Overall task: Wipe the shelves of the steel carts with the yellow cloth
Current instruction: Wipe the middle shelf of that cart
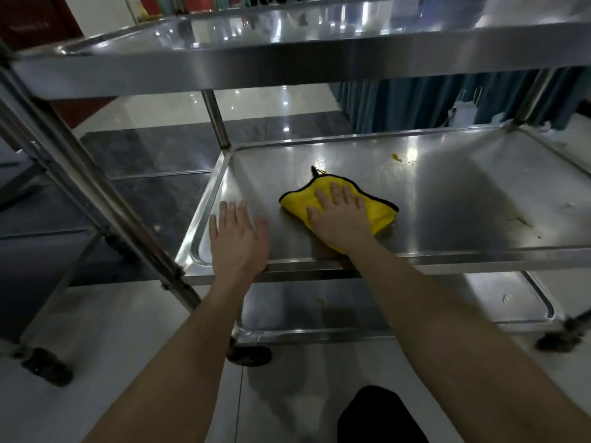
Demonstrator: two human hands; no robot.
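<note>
A steel cart fills the view, with a top shelf [287,68], a middle shelf [447,199] and a bottom shelf [351,314]. The yellow cloth [299,201], edged in black, lies folded on the middle shelf near its front left. My right hand [340,217] presses flat on the cloth, fingers spread, and covers most of it. My left hand [238,239] rests palm down on the bare steel at the shelf's front left edge, fingers apart, holding nothing. A yellow stain [397,157] and dark smears [519,220] mark the shelf to the right.
A second steel cart frame [80,174] stands close on the left, with a castor [48,366] on the tiled floor. The near cart's wheels [249,355] sit below. A blue curtain [431,103] hangs behind. My dark knee [380,414] shows at the bottom.
</note>
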